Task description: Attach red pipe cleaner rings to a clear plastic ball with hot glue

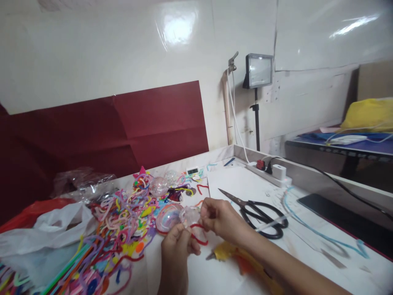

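Observation:
My left hand (177,243) is closed in a pinch on a red pipe cleaner (200,241), which bends into a loop between my hands. My right hand (219,217) pinches at the same pipe cleaner near the top of its loop; its fingertips partly hide the contact. Just behind my fingers lie a clear plastic ball (189,215) and a larger clear ball (168,218). Beneath my right forearm rests a blurred yellow glue gun (225,250), its nozzle pointing left.
Black-handled scissors (260,213) lie to the right, near a dark phone (346,221) and a white power strip (270,174). Colourful pipe cleaners and craft bits (123,225) cover the left side beside a white plastic bag (52,229). A lamp (259,70) stands behind.

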Motion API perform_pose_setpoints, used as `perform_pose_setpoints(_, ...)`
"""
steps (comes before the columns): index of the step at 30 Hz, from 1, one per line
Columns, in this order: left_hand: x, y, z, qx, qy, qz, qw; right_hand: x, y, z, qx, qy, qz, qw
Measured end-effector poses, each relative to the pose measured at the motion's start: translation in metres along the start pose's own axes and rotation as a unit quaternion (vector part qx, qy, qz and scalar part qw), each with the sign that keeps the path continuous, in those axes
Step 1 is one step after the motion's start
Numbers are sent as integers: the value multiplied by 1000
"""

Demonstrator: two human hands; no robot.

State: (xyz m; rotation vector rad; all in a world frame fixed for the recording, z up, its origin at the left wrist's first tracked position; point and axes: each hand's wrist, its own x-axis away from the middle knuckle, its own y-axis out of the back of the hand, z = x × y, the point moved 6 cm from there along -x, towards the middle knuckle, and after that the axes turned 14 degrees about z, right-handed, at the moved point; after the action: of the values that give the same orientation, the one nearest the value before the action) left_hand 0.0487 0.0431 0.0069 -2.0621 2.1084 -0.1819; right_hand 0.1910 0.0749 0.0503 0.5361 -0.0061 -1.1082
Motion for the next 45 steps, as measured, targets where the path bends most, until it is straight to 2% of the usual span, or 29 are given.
perform_pose_setpoints(7, 0, 1, -2, 42, -3, 16, 999, 0, 12, 11, 42, 13, -11, 999)
perform_pose_setpoints(14, 1, 1, -1, 44, -3, 17, 999, 6, 3, 27, 125, 33, -13, 991)
perform_pose_setpoints(23, 0, 1, -2, 44, -5, 21, 999, 4, -3, 30, 188, 21, -17, 982)
perform_pose_setpoints(29, -3, 7, 2, 39, -12, -6, 999, 1, -5, 26, 186, -14, -30, 982)
perform_pose_setpoints(35, -5, 7, 4, 25, -28, 15, 999, -3, -3, 20, 157, -62, -48, 984)
perform_pose_setpoints(45, -6, 13, 4, 23, -32, 0, 999, -15, 0, 19, 123, -105, -44, 986)
